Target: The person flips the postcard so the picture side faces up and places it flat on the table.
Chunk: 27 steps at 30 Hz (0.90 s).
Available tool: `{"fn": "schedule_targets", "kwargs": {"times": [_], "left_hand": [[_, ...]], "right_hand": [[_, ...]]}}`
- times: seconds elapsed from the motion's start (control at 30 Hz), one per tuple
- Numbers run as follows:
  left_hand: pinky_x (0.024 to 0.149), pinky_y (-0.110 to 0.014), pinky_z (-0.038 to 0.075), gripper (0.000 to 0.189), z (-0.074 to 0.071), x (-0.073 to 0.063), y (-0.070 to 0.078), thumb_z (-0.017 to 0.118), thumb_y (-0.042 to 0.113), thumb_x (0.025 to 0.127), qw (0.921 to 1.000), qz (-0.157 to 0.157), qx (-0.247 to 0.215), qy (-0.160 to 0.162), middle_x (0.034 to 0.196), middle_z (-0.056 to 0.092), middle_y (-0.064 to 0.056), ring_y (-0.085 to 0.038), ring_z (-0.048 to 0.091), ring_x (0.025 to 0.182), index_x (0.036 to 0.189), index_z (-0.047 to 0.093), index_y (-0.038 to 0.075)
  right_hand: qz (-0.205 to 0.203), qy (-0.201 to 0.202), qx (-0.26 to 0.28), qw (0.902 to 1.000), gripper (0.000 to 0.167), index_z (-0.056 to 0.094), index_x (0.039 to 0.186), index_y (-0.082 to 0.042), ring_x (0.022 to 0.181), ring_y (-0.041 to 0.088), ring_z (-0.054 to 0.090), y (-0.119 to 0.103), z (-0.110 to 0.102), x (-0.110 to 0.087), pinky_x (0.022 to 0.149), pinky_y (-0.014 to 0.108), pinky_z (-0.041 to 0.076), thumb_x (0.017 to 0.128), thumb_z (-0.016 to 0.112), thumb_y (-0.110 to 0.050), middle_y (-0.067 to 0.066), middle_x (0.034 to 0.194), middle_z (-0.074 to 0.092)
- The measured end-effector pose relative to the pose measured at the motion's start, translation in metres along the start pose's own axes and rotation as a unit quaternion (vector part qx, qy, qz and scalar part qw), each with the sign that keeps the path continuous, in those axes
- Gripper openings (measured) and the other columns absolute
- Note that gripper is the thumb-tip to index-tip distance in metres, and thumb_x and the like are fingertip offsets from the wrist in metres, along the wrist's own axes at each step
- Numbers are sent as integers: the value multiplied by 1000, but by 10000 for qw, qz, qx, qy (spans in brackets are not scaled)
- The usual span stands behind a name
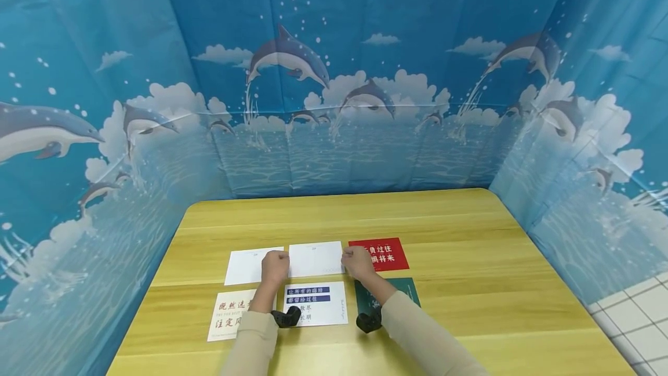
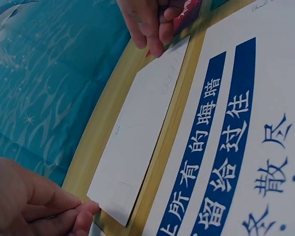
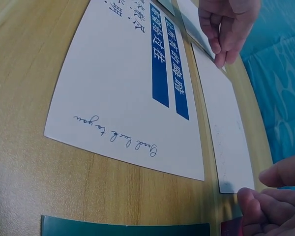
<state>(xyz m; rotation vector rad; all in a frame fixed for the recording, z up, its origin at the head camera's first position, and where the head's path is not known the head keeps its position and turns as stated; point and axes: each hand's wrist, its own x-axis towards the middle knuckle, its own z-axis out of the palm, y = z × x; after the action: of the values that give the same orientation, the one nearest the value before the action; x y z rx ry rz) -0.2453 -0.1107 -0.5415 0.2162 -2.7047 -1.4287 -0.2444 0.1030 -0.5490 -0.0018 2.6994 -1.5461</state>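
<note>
A white postcard [image 1: 315, 261], blank but for faint print, lies in the middle of the back row, between the two hands. At its left end, my left hand [image 1: 275, 266] pinches the corner between thumb and finger, as the left wrist view shows. My right hand [image 3: 278, 204] is at the opposite end, its thumb apart from its loosely bent fingers, the fingertips close to the card's corner. That hand partly covers a red postcard [image 1: 392, 253]. Another white postcard [image 1: 242, 267] lies partly behind the left hand.
In the front row are a cream postcard [image 1: 221, 315] with red lettering, a white postcard [image 1: 331, 309] with blue bands, and a dark green postcard [image 1: 407, 292], partly hidden by the right arm. All lie on a yellow wooden table [image 1: 464, 260]. Dolphin-printed curtains [image 1: 334, 155] stand around it.
</note>
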Motion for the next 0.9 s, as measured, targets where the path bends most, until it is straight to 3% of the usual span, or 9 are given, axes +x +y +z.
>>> {"fn": "schedule_targets", "kwargs": {"times": [0.1, 0.23, 0.33, 0.43, 0.5, 0.53, 0.7, 0.83, 0.9], "left_hand": [[52, -29, 43, 11, 0, 4, -4, 54, -8, 75, 10000, -4, -29, -41, 68, 59, -13, -22, 53, 62, 75, 65, -6], [46, -24, 22, 27, 2, 5, -5, 55, -17, 59, 9999, 25, 52, -95, 51, 27, 2, -13, 25, 48, 55, 39, 5], [50, -26, 34, 21, 4, 5, -3, 59, -19, 54, 9999, 137, 65, 67, 57, 43, -2, -16, 38, 55, 69, 58, -3], [66, -32, 45, 50, 6, 6, -1, 61, -19, 56, 9996, 118, -175, 198, 80, 59, -11, -23, 52, 75, 106, 61, -11], [72, -34, 47, 57, 7, 7, 0, 62, -20, 59, 9989, 41, -393, 245, 89, 60, -14, -26, 54, 84, 116, 56, -12], [73, -35, 47, 57, 8, 8, -1, 63, -19, 61, 9985, -7, -486, 268, 89, 60, -14, -26, 54, 85, 117, 56, -11], [74, -36, 46, 44, 8, 9, -2, 67, -12, 68, 9963, -60, -781, 360, 85, 59, -11, -24, 53, 82, 112, 60, -9], [73, -36, 47, 34, 7, 9, -3, 69, -6, 72, 9961, -42, -789, 389, 82, 60, -10, -23, 54, 79, 105, 63, -10], [72, -36, 47, 31, 7, 10, -3, 69, -4, 73, 9962, -42, -768, 407, 82, 61, -10, -23, 55, 79, 103, 64, -10]], "right_hand": [[131, 35, 82, 9999, 34, 56, 117, 11, 110, 37, 51, -1, 0, -1, 76, 40, 50, 86, 57, -2, 26, 120, 54], [328, 71, 198, 9992, 34, 57, 116, 11, 108, 36, 53, -2, 1, -1, 74, 38, 51, 85, 58, -3, 24, 115, 57], [344, 78, 235, 9991, 28, 60, 108, 13, 101, 34, 56, -2, 1, 0, 67, 33, 50, 85, 57, -3, 27, 107, 59], [356, 137, 270, 9989, 23, 62, 98, 14, 79, 25, 55, -2, 0, 0, 55, 26, 42, 86, 57, -4, 27, 96, 60], [403, 167, 379, 9983, 20, 61, 89, 14, 64, 20, 46, -2, 0, 1, 49, 25, 36, 85, 56, -4, 24, 85, 58], [457, 156, 449, 9978, 21, 56, 82, 15, 59, 19, 38, -2, 0, 1, 47, 24, 32, 86, 55, -5, 22, 75, 52], [667, 244, 647, 9954, 16, 60, 81, 10, 56, 15, 39, -2, 0, 3, 46, 26, 37, 84, 58, -6, 13, 71, 52], [799, 266, 583, 9947, 29, 63, 107, 9, 72, 21, 55, -1, -2, 5, 58, 32, 49, 82, 63, -6, 17, 101, 63], [847, 175, 594, 9945, 31, 63, 109, 8, 79, 25, 56, -1, -3, 8, 64, 35, 50, 81, 64, -6, 19, 104, 62]]}}
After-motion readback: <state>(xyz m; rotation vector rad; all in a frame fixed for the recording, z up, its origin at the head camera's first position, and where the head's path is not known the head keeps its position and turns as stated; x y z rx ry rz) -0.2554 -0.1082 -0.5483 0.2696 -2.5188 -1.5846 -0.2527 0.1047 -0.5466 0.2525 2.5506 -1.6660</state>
